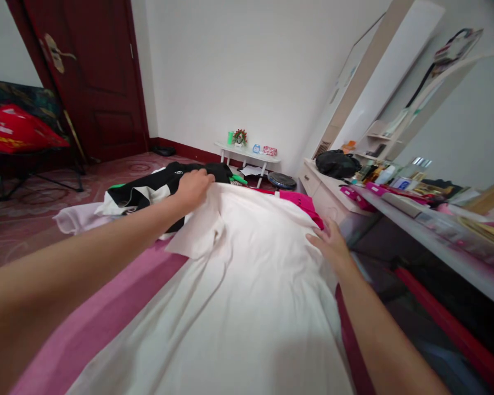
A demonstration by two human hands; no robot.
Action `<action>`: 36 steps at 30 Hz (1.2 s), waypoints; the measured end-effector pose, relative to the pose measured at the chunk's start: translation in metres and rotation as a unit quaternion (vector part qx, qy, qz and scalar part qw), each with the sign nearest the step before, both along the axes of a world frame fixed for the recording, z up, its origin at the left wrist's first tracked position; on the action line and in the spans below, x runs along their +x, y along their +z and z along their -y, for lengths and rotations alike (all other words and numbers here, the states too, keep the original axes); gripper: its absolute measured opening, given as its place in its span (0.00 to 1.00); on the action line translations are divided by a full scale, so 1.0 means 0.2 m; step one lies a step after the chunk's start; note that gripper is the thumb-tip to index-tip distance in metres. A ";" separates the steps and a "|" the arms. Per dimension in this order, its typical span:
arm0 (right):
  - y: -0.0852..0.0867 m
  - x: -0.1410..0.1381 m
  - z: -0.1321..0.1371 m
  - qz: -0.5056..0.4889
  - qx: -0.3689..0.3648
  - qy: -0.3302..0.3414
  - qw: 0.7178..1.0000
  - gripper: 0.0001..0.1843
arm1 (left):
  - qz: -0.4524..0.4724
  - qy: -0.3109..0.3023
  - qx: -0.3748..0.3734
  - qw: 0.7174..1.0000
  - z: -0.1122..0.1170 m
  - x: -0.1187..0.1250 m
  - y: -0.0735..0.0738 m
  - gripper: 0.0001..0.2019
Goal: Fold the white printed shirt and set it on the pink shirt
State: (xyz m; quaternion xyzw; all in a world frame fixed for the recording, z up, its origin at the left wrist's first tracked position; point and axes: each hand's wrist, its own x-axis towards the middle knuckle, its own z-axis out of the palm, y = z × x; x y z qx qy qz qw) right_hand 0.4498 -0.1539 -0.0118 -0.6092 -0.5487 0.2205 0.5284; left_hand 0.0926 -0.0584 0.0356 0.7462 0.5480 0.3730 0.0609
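White garment [247, 263] fills the frame's centre; left hand [193, 189] pinches its upper-left corner, right hand [329, 244] presses flat, fingers spread, to smooth it.

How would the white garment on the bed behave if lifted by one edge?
Probably floppy: the white garment lies in soft creases and folds over near the left hand. Likely light, since it lies thin and flat on the bed. It may bunch under the flat right hand if pushed.
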 end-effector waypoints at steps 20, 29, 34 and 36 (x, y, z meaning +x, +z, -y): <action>-0.36 0.25 0.50 0.395 -0.227 -0.003 0.890 0.18 | -0.249 -0.067 -0.151 0.954 0.66 -0.25 -0.50 0.18; -0.36 0.43 0.51 0.387 -0.211 0.003 0.898 0.18 | -0.319 -0.015 -0.182 0.930 0.59 -0.27 -0.45 0.10; -0.30 0.42 0.44 0.386 -0.208 -0.060 0.897 0.13 | -0.309 -0.011 -0.130 0.942 0.54 -0.26 -0.37 0.11; -0.28 0.35 0.34 0.379 -0.171 -0.092 0.905 0.19 | -0.287 -0.076 -0.067 0.953 0.53 -0.18 -0.37 0.12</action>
